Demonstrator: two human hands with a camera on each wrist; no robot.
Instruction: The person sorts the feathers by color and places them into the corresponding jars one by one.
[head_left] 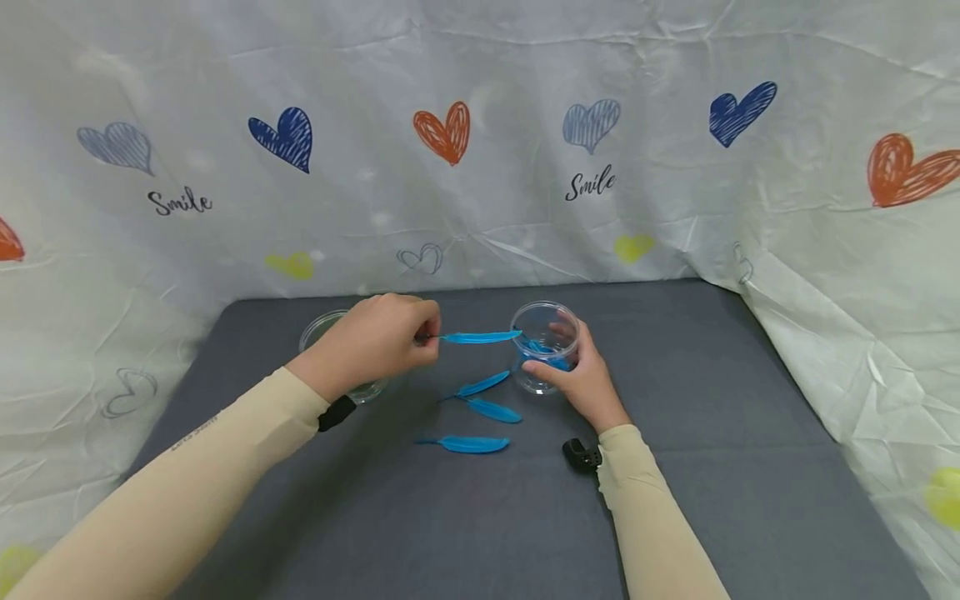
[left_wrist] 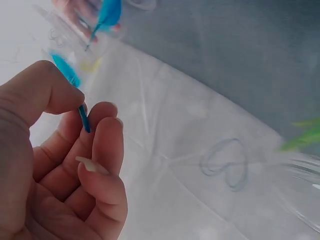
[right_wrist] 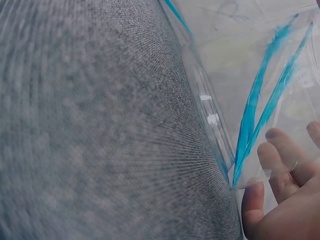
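My left hand (head_left: pixel 375 337) pinches a blue feather (head_left: pixel 480 337) near its quill, between thumb and fingertips. Level in the head view, the feather has its vane end at the left rim of a clear plastic cup (head_left: pixel 537 384); contact cannot be told. My right hand (head_left: pixel 585 379) holds that cup around its right side. Blue feathers (right_wrist: pixel 252 110) stand slanted inside it, seen through the wall in the right wrist view. On the table lie three more: an upper feather (head_left: pixel 483 383), a middle feather (head_left: pixel 495 411) and a lower feather (head_left: pixel 474 445).
A second clear container (head_left: pixel 310 332) stands at the left, partly hidden behind my left hand. Green pieces (left_wrist: pixel 305 137) show beside its edge in the left wrist view. Grey cloth covers the table (head_left: pixel 712 467). A white curtain (head_left: pixel 502 217) printed with hearts hangs behind.
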